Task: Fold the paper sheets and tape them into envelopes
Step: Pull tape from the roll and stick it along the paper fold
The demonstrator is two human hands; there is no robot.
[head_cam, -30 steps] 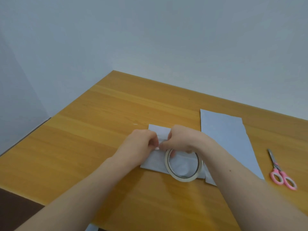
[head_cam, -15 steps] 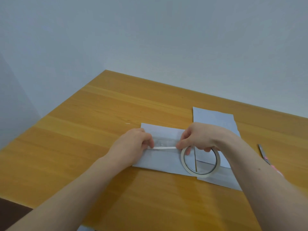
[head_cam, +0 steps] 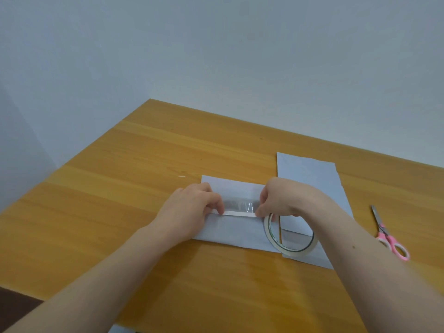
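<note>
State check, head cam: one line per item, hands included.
folded sheet: flat on the table, folded, under both hands
tape strip: pulled out between the hands, over the sheet, uncut from the roll
tape roll: held in the right hand, tilted over the paper
left hand: pinches the strip's free end
right hand: grips the roll
second sheet: flat, partly under the right arm
scissors: closed, lying untouched at right

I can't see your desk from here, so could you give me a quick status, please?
Left hand pinches tape end; right hand holds tape roll. Strip stretched over folded sheet. Scissors aside.
</note>
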